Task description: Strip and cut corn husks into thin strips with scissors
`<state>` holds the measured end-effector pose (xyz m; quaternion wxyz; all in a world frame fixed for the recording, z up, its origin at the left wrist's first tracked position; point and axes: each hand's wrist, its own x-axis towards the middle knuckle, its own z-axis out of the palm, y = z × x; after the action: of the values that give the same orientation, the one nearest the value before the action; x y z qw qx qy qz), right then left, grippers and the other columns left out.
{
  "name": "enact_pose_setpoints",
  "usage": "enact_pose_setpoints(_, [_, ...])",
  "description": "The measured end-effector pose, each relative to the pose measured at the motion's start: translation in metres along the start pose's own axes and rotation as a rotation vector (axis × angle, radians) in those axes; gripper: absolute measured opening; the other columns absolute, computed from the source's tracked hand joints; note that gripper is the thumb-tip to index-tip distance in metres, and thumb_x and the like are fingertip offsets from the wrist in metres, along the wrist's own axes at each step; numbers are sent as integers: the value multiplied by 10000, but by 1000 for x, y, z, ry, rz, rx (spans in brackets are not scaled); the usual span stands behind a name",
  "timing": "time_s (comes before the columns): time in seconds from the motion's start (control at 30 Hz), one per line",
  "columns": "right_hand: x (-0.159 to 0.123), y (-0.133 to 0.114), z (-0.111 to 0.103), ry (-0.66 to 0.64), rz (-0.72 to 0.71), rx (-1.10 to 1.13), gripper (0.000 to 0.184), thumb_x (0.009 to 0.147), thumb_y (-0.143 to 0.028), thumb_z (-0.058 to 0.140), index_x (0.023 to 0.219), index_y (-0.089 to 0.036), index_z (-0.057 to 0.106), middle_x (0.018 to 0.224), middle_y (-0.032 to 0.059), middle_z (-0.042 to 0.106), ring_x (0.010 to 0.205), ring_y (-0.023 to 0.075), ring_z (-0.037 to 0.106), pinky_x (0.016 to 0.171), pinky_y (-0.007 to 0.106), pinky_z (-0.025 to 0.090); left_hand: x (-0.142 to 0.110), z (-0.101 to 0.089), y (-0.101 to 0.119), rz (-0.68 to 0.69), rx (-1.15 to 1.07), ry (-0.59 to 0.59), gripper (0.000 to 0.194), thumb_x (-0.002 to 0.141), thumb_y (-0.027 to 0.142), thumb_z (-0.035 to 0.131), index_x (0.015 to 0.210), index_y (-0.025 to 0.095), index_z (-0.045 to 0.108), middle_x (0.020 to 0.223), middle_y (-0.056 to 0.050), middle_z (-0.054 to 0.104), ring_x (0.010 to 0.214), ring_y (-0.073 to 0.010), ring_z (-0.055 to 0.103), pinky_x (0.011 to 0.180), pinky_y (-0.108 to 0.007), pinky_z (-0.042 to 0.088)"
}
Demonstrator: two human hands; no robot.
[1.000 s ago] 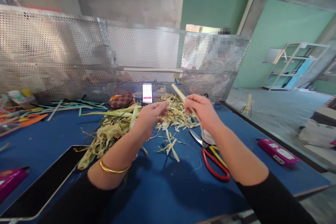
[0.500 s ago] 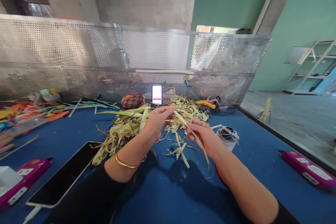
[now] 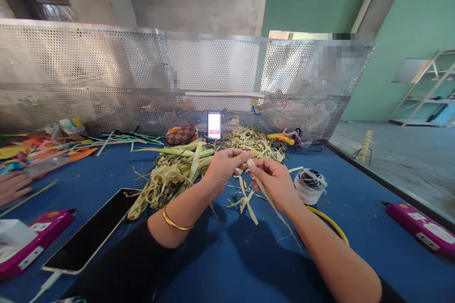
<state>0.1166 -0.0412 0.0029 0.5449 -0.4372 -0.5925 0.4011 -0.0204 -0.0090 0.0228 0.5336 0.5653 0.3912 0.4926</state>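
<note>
A pale strip of corn husk (image 3: pixel 267 195) runs between my two hands, its thin tail hanging down past my right wrist. My left hand (image 3: pixel 226 165) pinches the upper end between thumb and fingers. Close beside it, my right hand (image 3: pixel 274 181) is closed on the same strip a little lower. Below them a few torn husk pieces (image 3: pixel 246 202) lie on the blue table. Left of my left hand is a heap of green and yellow husks (image 3: pixel 167 175); a pile of shredded husk (image 3: pixel 258 144) lies behind my hands.
A spool of white cord (image 3: pixel 310 187) stands right of my right hand, near a yellow curved piece (image 3: pixel 332 222). A black tablet (image 3: pixel 90 234) and purple power strips (image 3: pixel 46 234) (image 3: pixel 423 227) lie at the sides. Another person's hand (image 3: pixel 14 187) rests far left. A perforated metal screen (image 3: pixel 213 66) borders the back.
My left hand has moved right along the strip, closer to my right hand. Less of the strip now shows between them. The other person's hand shows more fully at the left.
</note>
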Motion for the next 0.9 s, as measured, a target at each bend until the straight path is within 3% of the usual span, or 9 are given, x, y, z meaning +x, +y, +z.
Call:
enact_pose_setpoints(0.2, [1,4,-1,20,69,28,215,678,-412,687,664,-217,597,518,-18,607,462,161,567,457,286,452,-1,2,-7,-29,33,-44,282,597,400,744,562,168,588,578,16,548,545,-80,464,516,-215,355])
enact_pose_setpoints(0.4, [1,-1,-6,6,135,112,248,697,-444,657,637,-208,612,504,-5,605,479,165,564,455,272,406,-1,0,-4,-43,12,-46,226,652,364,704,574,171,617,582,7,551,558,-87,477,529,-218,367])
enact_pose_setpoints(0.5, [2,-3,-7,40,74,1,222,700,-421,654,678,-203,617,547,-5,616,504,152,545,494,270,408,-1,0,-3,-42,-18,-64,228,680,373,677,593,169,624,593,4,558,565,-89,491,528,-213,371])
enact_pose_setpoints(0.67, [1,-3,-8,96,-157,-326,117,725,-317,630,758,-207,610,657,1,636,591,152,545,564,270,414,-3,3,-4,-30,0,-71,258,721,401,634,623,163,609,612,3,558,583,-91,506,524,-209,376])
enact_pose_setpoints(0.77, [0,-2,-9,150,-191,-390,97,739,-304,605,719,-210,588,622,-8,615,567,148,530,555,272,403,-5,6,-4,-14,23,-102,231,657,372,707,701,170,605,666,4,586,602,-97,522,530,-216,384])
enact_pose_setpoints(0.9, [1,1,-10,167,-123,-317,128,709,-317,632,647,-215,584,543,-25,564,506,138,486,489,262,375,-7,8,-7,-34,24,-268,302,535,238,784,762,170,597,710,0,617,624,-108,544,571,-232,413])
